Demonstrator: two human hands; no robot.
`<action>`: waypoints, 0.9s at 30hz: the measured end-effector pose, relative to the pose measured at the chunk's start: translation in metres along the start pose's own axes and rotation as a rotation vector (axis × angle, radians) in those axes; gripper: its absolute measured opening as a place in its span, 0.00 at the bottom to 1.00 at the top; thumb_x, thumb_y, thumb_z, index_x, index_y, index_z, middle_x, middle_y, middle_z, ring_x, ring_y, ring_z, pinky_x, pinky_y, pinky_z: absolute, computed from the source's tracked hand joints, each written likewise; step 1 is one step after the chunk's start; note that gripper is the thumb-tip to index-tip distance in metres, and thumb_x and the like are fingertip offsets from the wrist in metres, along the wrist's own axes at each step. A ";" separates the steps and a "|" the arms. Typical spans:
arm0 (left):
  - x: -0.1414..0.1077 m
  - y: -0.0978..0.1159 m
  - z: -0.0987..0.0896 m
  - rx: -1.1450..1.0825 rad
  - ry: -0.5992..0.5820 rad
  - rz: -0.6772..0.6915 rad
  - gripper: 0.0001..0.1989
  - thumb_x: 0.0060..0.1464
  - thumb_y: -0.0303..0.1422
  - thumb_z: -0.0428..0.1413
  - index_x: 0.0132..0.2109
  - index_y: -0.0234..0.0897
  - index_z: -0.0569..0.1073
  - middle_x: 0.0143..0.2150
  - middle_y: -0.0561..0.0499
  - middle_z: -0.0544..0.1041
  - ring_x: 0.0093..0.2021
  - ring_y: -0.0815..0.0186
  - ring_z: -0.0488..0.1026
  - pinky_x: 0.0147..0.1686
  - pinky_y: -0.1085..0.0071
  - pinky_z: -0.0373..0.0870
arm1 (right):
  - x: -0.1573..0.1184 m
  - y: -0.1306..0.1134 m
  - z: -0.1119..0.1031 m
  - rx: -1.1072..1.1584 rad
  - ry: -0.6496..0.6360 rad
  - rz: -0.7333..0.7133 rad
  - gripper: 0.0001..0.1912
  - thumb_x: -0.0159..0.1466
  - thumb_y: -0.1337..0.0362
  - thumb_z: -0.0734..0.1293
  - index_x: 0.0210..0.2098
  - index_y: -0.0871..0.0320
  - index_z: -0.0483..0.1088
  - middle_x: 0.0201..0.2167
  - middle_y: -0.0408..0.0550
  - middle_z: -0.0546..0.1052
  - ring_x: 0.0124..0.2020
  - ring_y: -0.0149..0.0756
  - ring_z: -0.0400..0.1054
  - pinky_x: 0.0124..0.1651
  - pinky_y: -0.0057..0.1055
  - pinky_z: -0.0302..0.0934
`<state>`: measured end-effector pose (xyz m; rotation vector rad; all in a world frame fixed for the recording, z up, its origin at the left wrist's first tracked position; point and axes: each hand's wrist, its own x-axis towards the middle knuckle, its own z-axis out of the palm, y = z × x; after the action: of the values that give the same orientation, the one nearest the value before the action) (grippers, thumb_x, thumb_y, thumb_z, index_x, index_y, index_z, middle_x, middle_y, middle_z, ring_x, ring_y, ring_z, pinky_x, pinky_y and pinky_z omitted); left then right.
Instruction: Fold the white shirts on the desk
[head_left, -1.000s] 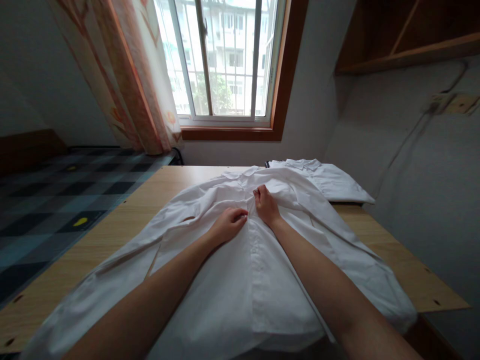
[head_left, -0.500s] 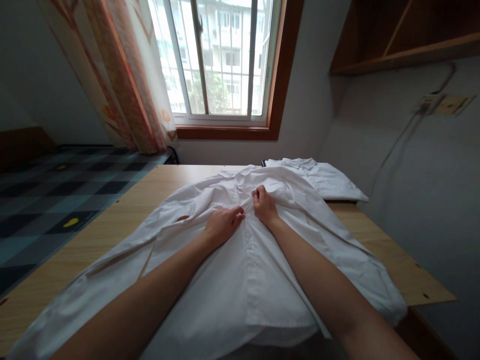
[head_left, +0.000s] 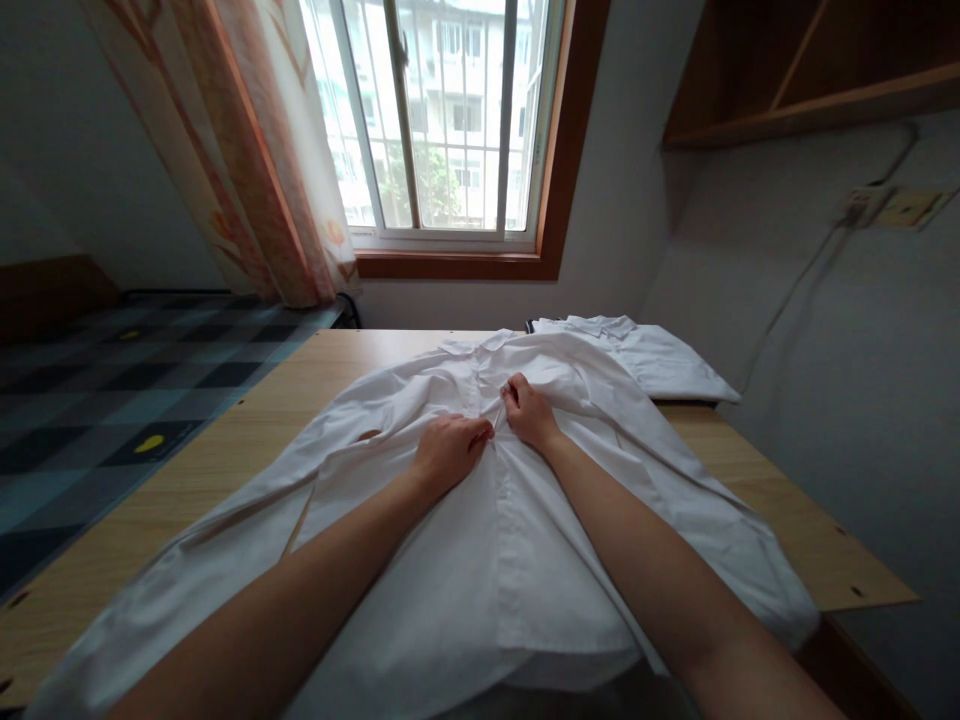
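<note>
A white button-up shirt [head_left: 450, 560] lies spread face up, its collar toward the window and its hem toward me, with both sleeves out to the sides. Along its front placket, at about the middle of the chest, my left hand [head_left: 452, 447] pinches the fabric between thumb and fingers. Slightly farther up and to the right, my right hand [head_left: 527, 410] is closed on the placket too. The cloth between them is drawn into tight creases. Any button there is too small or hidden to make out.
Beneath the shirt is a light wooden table [head_left: 292, 375]. A folded white shirt [head_left: 667, 362] rests at its back right. To the left is a bed with a checked cover [head_left: 202, 375]. A wooden shelf [head_left: 817, 110] juts from the wall at upper right.
The fingers of my left hand have curled in more on the placket. My right hand has shifted very slightly and keeps its hold. The shirt lies almost as before.
</note>
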<state>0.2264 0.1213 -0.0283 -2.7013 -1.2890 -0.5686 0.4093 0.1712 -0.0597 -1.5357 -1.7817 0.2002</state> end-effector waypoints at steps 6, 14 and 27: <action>-0.001 0.004 -0.004 0.101 -0.046 0.098 0.12 0.62 0.33 0.50 0.37 0.41 0.78 0.33 0.48 0.81 0.36 0.60 0.74 0.36 0.66 0.62 | 0.003 0.007 0.000 0.118 -0.010 -0.022 0.04 0.64 0.60 0.59 0.35 0.53 0.61 0.26 0.42 0.70 0.28 0.37 0.64 0.33 0.29 0.52; 0.001 0.018 -0.013 0.189 -0.158 0.072 0.12 0.64 0.30 0.48 0.40 0.33 0.75 0.36 0.42 0.79 0.40 0.56 0.74 0.38 0.63 0.66 | 0.002 0.011 -0.004 0.308 -0.065 0.022 0.07 0.62 0.58 0.60 0.30 0.53 0.58 0.23 0.39 0.68 0.25 0.33 0.62 0.29 0.27 0.55; -0.005 0.013 -0.031 0.132 -0.174 -0.093 0.13 0.63 0.33 0.48 0.36 0.32 0.75 0.35 0.39 0.77 0.40 0.53 0.73 0.41 0.61 0.67 | 0.001 0.007 -0.008 0.446 -0.026 0.136 0.07 0.63 0.58 0.60 0.31 0.53 0.59 0.21 0.36 0.66 0.20 0.31 0.64 0.26 0.27 0.58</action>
<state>0.2241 0.1018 -0.0007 -2.6423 -1.4435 -0.2506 0.4197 0.1711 -0.0577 -1.3295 -1.5209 0.6411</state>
